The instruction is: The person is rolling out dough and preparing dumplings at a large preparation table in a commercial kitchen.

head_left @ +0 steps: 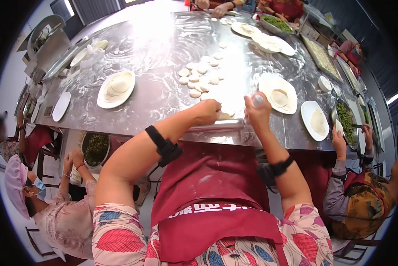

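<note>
My left hand is curled closed at the table's near edge, its fingertips pinching a small dough piece. To its right, my right hand is wrapped round a rolling pin, whose pale rounded end pokes out of the fist. Just beyond the hands lie several flattened dough balls in a loose group. A white plate with stacked round wrappers is close by my right hand. Another plate of wrappers sits to the left.
The floury steel table holds more plates, a small white bowl and a tray. Co-workers sit at left and right; the right one's hand holds a wrapper beside a bowl of green filling. Others work across the table.
</note>
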### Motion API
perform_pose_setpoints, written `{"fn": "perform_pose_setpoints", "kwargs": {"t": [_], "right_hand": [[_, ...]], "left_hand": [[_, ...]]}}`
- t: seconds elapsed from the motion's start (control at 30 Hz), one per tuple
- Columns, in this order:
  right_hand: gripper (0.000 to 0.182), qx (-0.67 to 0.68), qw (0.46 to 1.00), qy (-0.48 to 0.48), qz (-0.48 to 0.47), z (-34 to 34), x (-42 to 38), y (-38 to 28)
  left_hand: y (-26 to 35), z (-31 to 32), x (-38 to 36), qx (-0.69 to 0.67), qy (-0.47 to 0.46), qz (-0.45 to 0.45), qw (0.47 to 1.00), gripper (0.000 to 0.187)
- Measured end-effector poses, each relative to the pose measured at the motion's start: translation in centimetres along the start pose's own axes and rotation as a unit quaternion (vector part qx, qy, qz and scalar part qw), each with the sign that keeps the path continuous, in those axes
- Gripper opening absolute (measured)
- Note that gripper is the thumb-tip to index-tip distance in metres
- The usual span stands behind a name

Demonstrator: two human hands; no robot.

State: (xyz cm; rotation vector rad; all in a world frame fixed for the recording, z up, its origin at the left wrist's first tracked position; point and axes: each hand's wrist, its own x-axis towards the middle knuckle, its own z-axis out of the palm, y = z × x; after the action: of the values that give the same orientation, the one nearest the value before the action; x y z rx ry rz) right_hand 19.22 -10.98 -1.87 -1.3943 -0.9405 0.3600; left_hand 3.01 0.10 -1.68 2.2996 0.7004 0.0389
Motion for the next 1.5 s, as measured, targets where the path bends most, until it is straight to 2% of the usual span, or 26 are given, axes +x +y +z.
{"fn": "perform_pose_setpoints", "kwargs": {"t": [0.07,0.1,0.23,0.33,0.37,0.43,0.57,0.67,0.7,0.77,0.8,0.9,1.0,1.1,1.2,1.27,1.33,1.4,1.43,1.5], "right_hand": [[0.021,0.006,1.0,-0.008,-0.017,1.1,2.3,2.2],[0.02,0.004,1.0,-0.004,-0.014,0.9,2.0,1.9],[0.019,-0.011,1.0,-0.005,0.01,-2.0,-3.3,0.4],[0.018,-0.007,1.0,-0.009,0.029,-2.3,-4.0,-0.5],[0.018,-0.003,0.999,-0.005,0.04,-2.4,-4.5,-0.5],[0.018,-0.003,1.0,0.001,0.013,-1.0,-1.5,0.2],[0.018,-0.006,0.999,-0.008,-0.044,0.9,2.3,2.8],[0.019,0.005,1.0,0.002,0.003,-0.7,-1.0,0.6],[0.019,0.011,1.0,-0.001,0.015,-1.5,-2.6,0.3],[0.019,0.036,0.998,-0.015,0.057,-2.6,-5.6,-1.1],[0.019,0.026,0.999,-0.015,0.041,-2.6,-5.3,-0.7],[0.019,-0.018,1.0,0.009,0.023,-1.5,-2.8,-0.1],[0.021,0.005,1.0,0.004,-0.023,0.9,1.4,1.6],[0.022,-0.083,0.989,0.037,-0.118,0.6,1.6,4.1],[0.017,-0.056,0.998,0.014,-0.022,-1.8,-3.1,1.3],[0.019,0.028,0.999,-0.009,0.031,-2.7,-5.5,-1.7],[0.018,0.003,0.999,-0.029,-0.025,-3.4,-7.0,-0.3],[0.018,0.033,0.999,-0.044,0.001,-3.8,-7.5,-1.1],[0.017,0.027,0.998,-0.048,-0.027,-3.7,-7.4,-0.8],[0.017,0.012,0.995,-0.062,-0.082,-3.8,-7.0,0.1]], "left_hand": [[-0.1,0.2,1.1,0.011,0.032,-0.019,0.999,0.019],[0.2,0.0,1.3,0.011,0.013,-0.038,0.999,0.024],[-0.2,0.2,0.8,0.058,-0.006,0.009,0.998,0.023],[-0.9,0.0,-0.1,-0.021,-0.009,0.004,1.0,0.019],[-0.8,0.1,-0.3,-0.006,-0.009,0.008,1.0,0.019],[-0.2,-0.3,-0.4,0.027,-0.009,0.021,0.999,0.019],[0.5,0.0,0.6,0.015,0.029,-0.025,0.999,0.02],[0.8,0.1,0.3,0.021,0.0,-0.009,1.0,0.022],[0.2,0.5,0.3,0.052,0.009,0.026,0.998,0.022],[-0.3,0.3,0.2,0.019,-0.004,-0.007,1.0,0.022],[-0.3,0.2,0.0,0.006,-0.014,-0.024,1.0,0.022],[-0.4,-0.8,-0.9,0.057,-0.042,0.002,0.997,0.02],[-0.9,-0.9,-0.6,0.047,0.015,-0.028,0.998,0.017],[-0.9,-1.1,-0.7,0.015,0.005,-0.041,0.999,0.02],[-0.2,-0.6,-1.5,0.015,-0.009,-0.046,0.999,0.02],[1.2,-0.3,-1.7,0.042,0.031,-0.034,0.998,0.017],[0.5,0.3,0.2,-0.012,0.025,0.047,0.999,0.016],[1.8,0.6,2.5,-0.092,0.02,0.09,0.991,0.016],[3.1,0.3,4.2,-0.107,-0.012,0.088,0.99,0.016],[5.7,0.6,7.9,-0.214,0.012,0.082,0.973,0.012]]}}
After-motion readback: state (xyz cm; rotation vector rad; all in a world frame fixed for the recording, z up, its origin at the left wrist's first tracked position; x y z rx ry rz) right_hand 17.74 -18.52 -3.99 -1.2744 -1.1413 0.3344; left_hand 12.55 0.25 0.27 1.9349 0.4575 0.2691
